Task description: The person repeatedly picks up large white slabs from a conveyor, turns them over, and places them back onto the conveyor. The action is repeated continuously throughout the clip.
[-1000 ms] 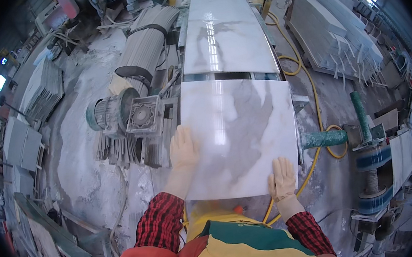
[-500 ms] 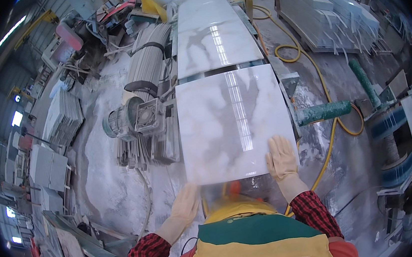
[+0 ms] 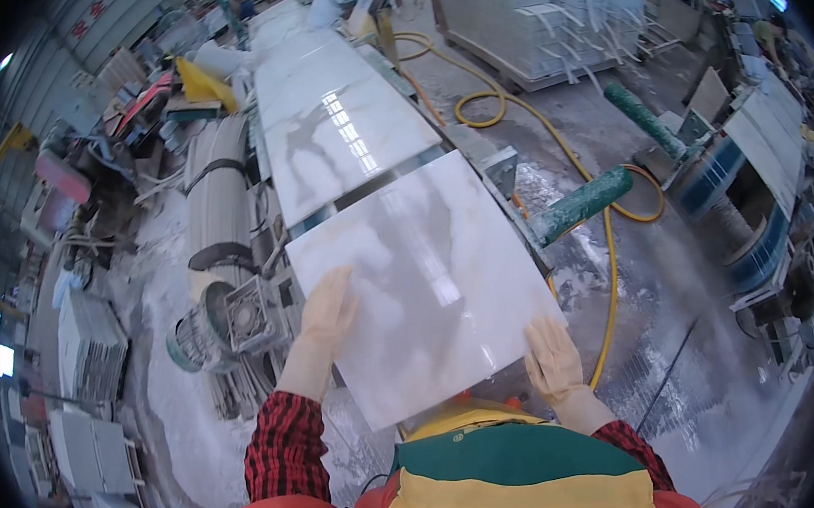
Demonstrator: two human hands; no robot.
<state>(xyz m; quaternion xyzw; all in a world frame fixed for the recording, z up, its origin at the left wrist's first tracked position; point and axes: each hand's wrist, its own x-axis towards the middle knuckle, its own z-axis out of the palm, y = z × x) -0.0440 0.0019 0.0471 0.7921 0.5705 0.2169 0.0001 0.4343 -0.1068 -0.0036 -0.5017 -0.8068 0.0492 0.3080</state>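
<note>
Slab (image 3: 420, 282): glossy white marble, lying at the near end of the bench (image 3: 502, 170), just behind a second slab (image 3: 338, 117).
Left hand (image 3: 327, 314): gloved, flat on the slab's left edge.
Right hand (image 3: 552, 360): gloved, at the near right corner; whether it grips cannot be told.
Step, judged: positioning the slab.
Next calls for an even, two-handed push.
Hose (image 3: 606, 263): yellow, on the floor at right.

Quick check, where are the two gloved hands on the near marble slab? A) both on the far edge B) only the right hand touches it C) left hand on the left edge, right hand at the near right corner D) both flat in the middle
C: the left hand lies on the left edge of the near marble slab, and the right hand rests at its near right corner.
</note>
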